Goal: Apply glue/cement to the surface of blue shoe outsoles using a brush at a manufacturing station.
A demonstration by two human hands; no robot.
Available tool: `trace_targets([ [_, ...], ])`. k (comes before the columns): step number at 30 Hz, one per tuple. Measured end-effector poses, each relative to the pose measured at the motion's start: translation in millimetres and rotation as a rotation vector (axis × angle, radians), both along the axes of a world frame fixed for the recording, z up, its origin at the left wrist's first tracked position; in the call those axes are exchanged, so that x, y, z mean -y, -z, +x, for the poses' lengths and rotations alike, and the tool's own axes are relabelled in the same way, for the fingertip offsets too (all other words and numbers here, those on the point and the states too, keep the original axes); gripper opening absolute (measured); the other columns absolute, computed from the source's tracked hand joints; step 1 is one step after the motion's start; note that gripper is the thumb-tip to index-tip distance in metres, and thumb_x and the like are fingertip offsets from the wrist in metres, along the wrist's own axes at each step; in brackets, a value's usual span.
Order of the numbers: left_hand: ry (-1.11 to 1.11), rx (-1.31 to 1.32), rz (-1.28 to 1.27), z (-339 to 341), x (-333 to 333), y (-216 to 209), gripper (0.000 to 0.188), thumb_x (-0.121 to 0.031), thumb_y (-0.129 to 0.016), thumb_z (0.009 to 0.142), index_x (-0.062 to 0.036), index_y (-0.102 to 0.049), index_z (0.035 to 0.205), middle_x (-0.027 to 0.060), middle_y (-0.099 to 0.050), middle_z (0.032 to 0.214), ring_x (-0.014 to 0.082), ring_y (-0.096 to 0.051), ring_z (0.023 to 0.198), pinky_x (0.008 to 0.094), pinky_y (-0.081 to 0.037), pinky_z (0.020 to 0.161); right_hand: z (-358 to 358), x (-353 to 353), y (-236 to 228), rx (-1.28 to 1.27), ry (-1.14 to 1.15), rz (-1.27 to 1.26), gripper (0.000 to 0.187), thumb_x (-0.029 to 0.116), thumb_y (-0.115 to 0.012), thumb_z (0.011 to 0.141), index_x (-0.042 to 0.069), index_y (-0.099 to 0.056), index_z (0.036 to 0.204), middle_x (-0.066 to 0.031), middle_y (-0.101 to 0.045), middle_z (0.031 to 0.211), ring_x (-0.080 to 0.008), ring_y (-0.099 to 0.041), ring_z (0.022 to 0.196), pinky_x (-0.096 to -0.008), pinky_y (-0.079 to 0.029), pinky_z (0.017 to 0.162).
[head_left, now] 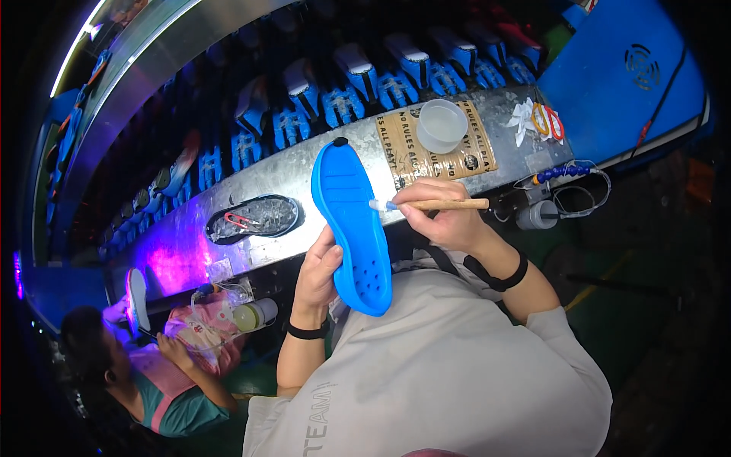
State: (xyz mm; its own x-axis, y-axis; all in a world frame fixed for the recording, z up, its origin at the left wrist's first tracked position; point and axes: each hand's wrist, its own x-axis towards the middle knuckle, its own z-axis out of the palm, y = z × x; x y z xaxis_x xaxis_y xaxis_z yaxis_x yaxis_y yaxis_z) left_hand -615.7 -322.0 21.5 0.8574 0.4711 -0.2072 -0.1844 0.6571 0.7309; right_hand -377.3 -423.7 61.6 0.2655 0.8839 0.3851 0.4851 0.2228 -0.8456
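Note:
My left hand grips a bright blue shoe sole by its left edge, near the middle. The sole is tilted lengthwise in front of me, its hollow inner side facing up. Ridges cross its upper part, small holes dot its lower end, and a black spot marks its far tip. In my right hand is a brush with a wooden handle, pinched between thumb and fingers. The pale brush head reaches over the sole's right inner edge and appears to touch it.
A metal bench carries a printed cardboard sheet with a translucent cup, scissors, and a dark sole-shaped tray. Behind stand rows of blue shoe lasts. At lower left a co-worker holds another sole.

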Motion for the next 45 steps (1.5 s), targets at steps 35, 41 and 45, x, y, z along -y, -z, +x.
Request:
trace_targets([
  [35, -0.072, -0.031, 0.256, 6.6, -19.0, -29.4, 0.072, -0.030, -0.064, 0.097, 0.0068, -0.032, 0.149, 0.0158, -0.056, 0.135, 0.0234, -0.060, 0.118, 0.0358, -0.050, 0.100, -12.0, 7.5, -24.3, 0.012, -0.125, -0.018, 0.008, 0.001, -0.065, 0.079, 0.000, -0.070, 0.085, -0.0096, -0.067, 0.074, -0.0210, -0.062, 0.065, -0.0328, -0.049, 0.059],
  [41, -0.118, 0.012, 0.170, -2.1, -28.7, -19.8, 0.066, -0.025, -0.059, 0.099, 0.0054, -0.030, 0.151, 0.0130, -0.054, 0.138, 0.0210, -0.056, 0.123, 0.0346, -0.045, 0.105, -17.9, 21.6, -34.1, -0.122, -0.007, 0.057, 0.008, 0.002, -0.066, 0.080, 0.001, -0.071, 0.086, -0.0105, -0.067, 0.074, -0.0224, -0.061, 0.062, -0.0331, -0.048, 0.058],
  [45, -0.123, 0.019, 0.417, 5.5, -55.9, -56.3, 0.083, -0.033, -0.068, 0.093, 0.0057, -0.025, 0.153, 0.0131, -0.045, 0.145, 0.0216, -0.048, 0.131, 0.0341, -0.037, 0.110, -15.3, 31.1, -32.3, -0.294, 0.152, 0.133, 0.012, 0.002, -0.060, 0.084, -0.002, -0.070, 0.090, -0.0079, -0.062, 0.073, -0.0146, -0.057, 0.063, -0.0274, -0.045, 0.058],
])
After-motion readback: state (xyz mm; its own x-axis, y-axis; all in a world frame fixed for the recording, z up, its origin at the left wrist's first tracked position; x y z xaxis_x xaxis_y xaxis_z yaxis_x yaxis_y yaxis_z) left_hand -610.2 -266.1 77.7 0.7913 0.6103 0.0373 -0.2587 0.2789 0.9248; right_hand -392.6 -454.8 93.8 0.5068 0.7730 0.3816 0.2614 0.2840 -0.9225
